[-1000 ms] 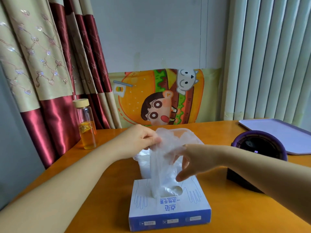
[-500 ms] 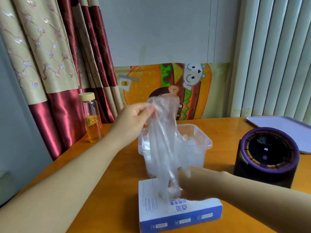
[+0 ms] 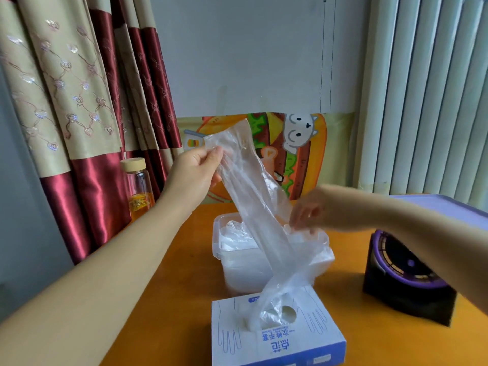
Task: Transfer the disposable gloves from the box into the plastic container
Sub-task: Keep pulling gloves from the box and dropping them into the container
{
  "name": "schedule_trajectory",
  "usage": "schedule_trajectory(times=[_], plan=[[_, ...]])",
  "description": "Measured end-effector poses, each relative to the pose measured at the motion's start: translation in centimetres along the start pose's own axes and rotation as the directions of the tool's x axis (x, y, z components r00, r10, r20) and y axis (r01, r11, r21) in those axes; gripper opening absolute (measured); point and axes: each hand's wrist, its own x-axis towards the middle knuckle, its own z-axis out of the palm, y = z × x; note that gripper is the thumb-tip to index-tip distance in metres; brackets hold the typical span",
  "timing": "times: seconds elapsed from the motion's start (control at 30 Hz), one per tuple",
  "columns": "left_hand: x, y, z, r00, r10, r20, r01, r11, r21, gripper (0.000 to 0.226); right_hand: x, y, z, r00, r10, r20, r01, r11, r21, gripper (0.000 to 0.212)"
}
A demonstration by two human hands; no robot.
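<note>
L grip [image 3: 195,170] holds narrow: thumb + fingertips pinch the top end of a glove [image 3: 253,207], thin clear crinkly film pulled into a long strip. The strip runs down and to the R from that grip, and its lower end is still in the oval slot of the box [image 3: 277,339]. R grip [image 3: 311,215] is motion-blurred, fingers loose and spread, just beside the film at mid-length; can't tell if the tips touch it. Directly under the R grip sits the container [image 3: 217,233], a translucent rectangular plastic tub w/ rounded corners, w/ crumpled clear gloves inside. The box, nearer than both grips, is flat white card w/ a blue band, blue line-drawn hand outlines and blue Chinese characters upside down; small print unreadable. All rest on a smooth orange surface [image 3: 171,299]. Below the L grip's wrist: glass bottle [image 3: 138,188], pale lid, amber liquid. Under the R forearm: round black-and-purple device [image 3: 404,273].
</note>
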Motion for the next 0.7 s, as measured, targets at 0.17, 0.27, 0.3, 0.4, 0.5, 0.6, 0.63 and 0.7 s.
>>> schedule_trajectory(times=[0.17, 0.27, 0.3, 0.4, 0.5, 0.6, 0.63, 0.7], plan=[[1.5, 0.2, 1.0, 0.997, 0.051, 0.056, -0.054, 0.996, 0.067, 0.02, 1.6, -0.6, -4.3, 0.886, 0.079, -0.458, 0.096, 0.933, 0.346, 0.008], [2.5, -0.2, 2.3, 0.994, 0.077, 0.077, -0.083, 0.993, 0.082, 0.019, 3.3, -1.7, -6.1, 0.904, 0.166, -0.394, 0.077, 0.843, 0.532, 0.069], [2.6, -0.3, 2.8, 0.992, 0.092, 0.085, -0.099, 0.992, 0.078, 0.02, 4.0, -2.2, -6.2, 0.915, 0.177, -0.362, 0.038, 0.857, 0.514, 0.079], [2.6, -0.4, 3.8, 0.99, 0.092, 0.112, -0.094, 0.996, 0.012, 0.017, 5.7, -3.2, -5.9, 0.935, 0.171, -0.309, -0.042, 0.922, 0.385, 0.07], [2.9, -1.1, 3.6, 0.995, 0.026, 0.101, -0.01, 0.987, -0.161, 0.014, 7.2, -3.2, -5.5, 0.948, 0.14, -0.286, -0.02, 0.922, 0.388, 0.05], [3.7, -3.2, 2.7, 0.931, -0.129, 0.341, 0.278, 0.857, -0.433, 0.058, 8.3, -2.7, -5.4, 0.96, 0.112, -0.256, 0.073, 0.784, 0.616, 0.042], [3.8, -4.0, 2.5, 0.872, -0.145, 0.468, 0.385, 0.793, -0.471, 0.082, 8.5, -2.6, -5.3, 0.964, 0.106, -0.245, 0.1, 0.708, 0.699, 0.042], [3.5, -5.2, 2.4, 0.745, -0.123, 0.655, 0.533, 0.7, -0.475, 0.107, 9.5, -2.4, -5.1, 0.971, 0.085, -0.222, 0.138, 0.556, 0.82, 0.049]])
